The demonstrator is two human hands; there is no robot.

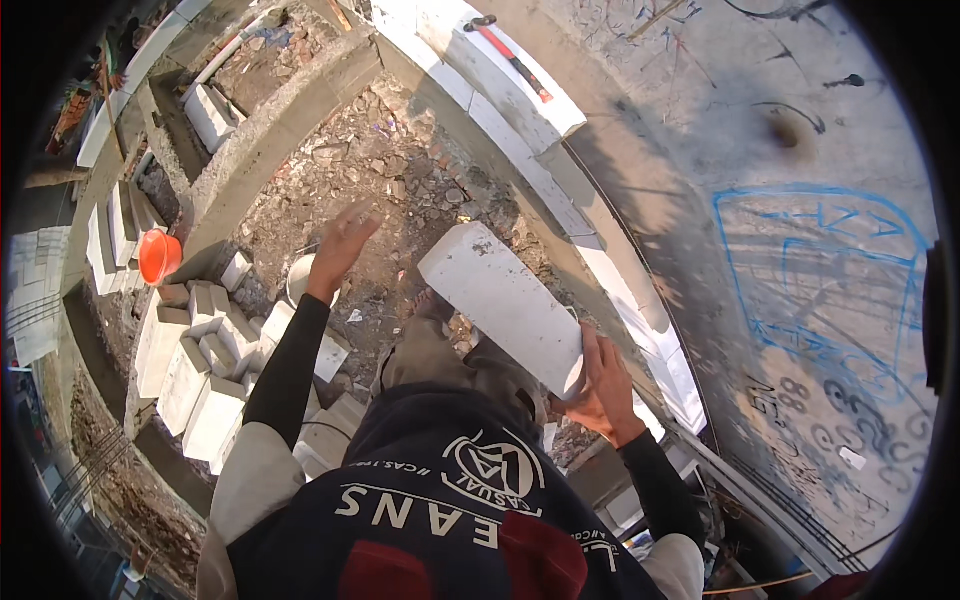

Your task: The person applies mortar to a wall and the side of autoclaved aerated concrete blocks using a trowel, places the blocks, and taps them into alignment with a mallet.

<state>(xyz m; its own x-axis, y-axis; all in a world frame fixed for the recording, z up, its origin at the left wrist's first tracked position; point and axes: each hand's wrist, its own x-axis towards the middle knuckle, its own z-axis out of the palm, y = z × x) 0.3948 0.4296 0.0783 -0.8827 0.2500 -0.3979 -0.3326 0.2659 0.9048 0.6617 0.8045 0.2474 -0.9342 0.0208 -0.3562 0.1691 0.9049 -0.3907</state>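
Observation:
A pale lightweight building block (505, 305) slants across the space before my legs. Its lower right end is gripped by my right hand (605, 390), fingers over the edge. The far end has a rough, chipped side. My left hand (342, 248) is apart from the block, out to the left over the rubble, with fingers stretched and nothing in it. Just below that hand a whitish round container (299, 278) is partly hidden by my wrist. On the white block wall to the right lies a hammer (512, 60) with a red and black handle.
Several pale blocks (185, 385) are piled at the left. An orange bucket (160, 257) stands above them. Broken rubble (340, 160) covers the ground between grey concrete beams (270, 125). The low white block wall (535, 175) curves along a grey surface with blue markings (820, 285).

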